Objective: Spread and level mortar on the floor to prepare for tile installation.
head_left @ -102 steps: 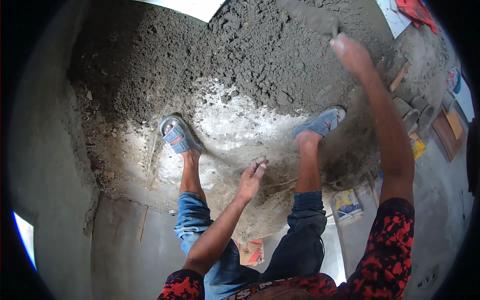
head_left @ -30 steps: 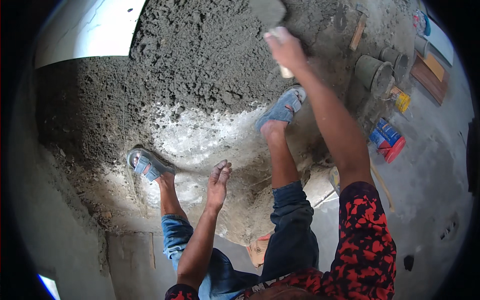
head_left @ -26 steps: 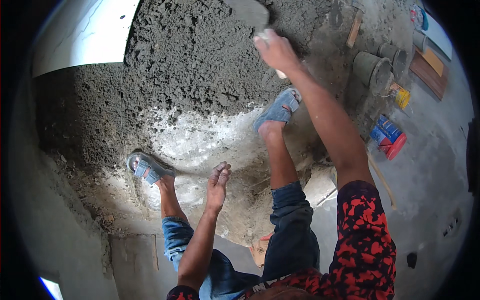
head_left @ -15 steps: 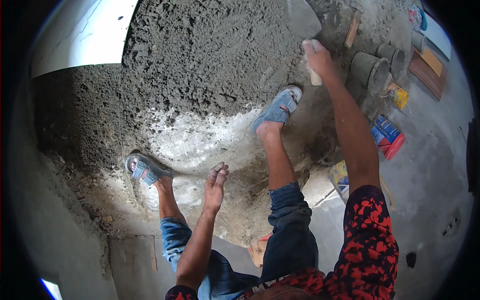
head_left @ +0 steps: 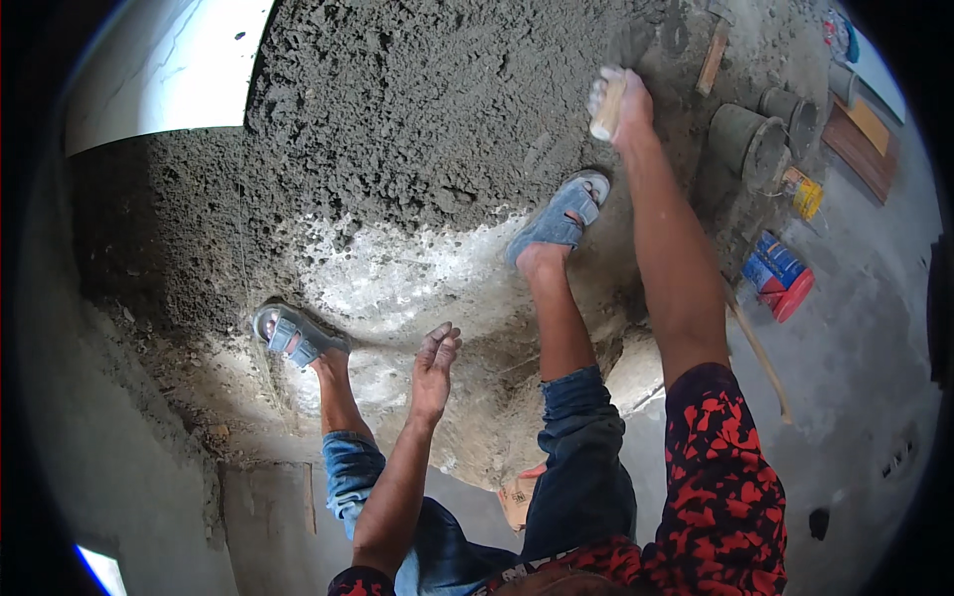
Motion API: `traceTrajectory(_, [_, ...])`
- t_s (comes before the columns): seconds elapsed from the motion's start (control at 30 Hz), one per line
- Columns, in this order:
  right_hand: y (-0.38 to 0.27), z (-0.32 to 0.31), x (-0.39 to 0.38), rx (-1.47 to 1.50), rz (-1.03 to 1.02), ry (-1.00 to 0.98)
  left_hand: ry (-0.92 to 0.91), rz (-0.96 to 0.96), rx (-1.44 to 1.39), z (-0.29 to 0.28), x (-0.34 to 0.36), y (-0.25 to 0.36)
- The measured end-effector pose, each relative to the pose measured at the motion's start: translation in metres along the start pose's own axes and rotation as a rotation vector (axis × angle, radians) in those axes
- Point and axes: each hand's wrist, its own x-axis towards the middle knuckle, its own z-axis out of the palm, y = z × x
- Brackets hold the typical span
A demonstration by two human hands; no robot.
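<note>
My right hand (head_left: pixel 628 104) is wrapped round the pale wooden handle (head_left: pixel 608 107) of a trowel, at the right side of a spread of grey mortar (head_left: pixel 397 109). The trowel's blade (head_left: pixel 628 42) is smeared by motion and hard to make out against the mortar. My left hand (head_left: pixel 434 370) hangs between my legs, dusty, with its fingers curled together and nothing visible in them. Beyond the left sandal (head_left: pixel 298 333) lies a glossy white marbled tile (head_left: pixel 169 74), its edge against the mortar. My right sandal (head_left: pixel 561 219) is planted at the mortar's near edge.
At right stand grey buckets (head_left: pixel 743 139), a yellow container (head_left: pixel 805 194) and a blue tub with a red end (head_left: pixel 777 276). A wooden strip (head_left: pixel 713 60) and brown boards (head_left: pixel 863 149) lie farther off. A long stick (head_left: pixel 760 358) rests beside my right arm. A wall (head_left: pixel 89 417) rises at left.
My right hand has turned and shifted slightly with the trowel, showing more of the handle; the blade has swung up and blurred. My right forearm has moved left. The left hand is nearly still.
</note>
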Motion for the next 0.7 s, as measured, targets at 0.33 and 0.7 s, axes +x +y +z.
traceTrajectory(0.33, [-0.017, 0.056, -0.051, -0.282, -0.053, -0.236, 0.02, -0.008, 0.023, -0.005, -0.002, 0.0])
traceTrajectory(0.7, [0.017, 0.096, -0.065, -0.279, -0.016, -0.494, 0.013, 0.01, 0.035, -0.008, -0.001, 0.005])
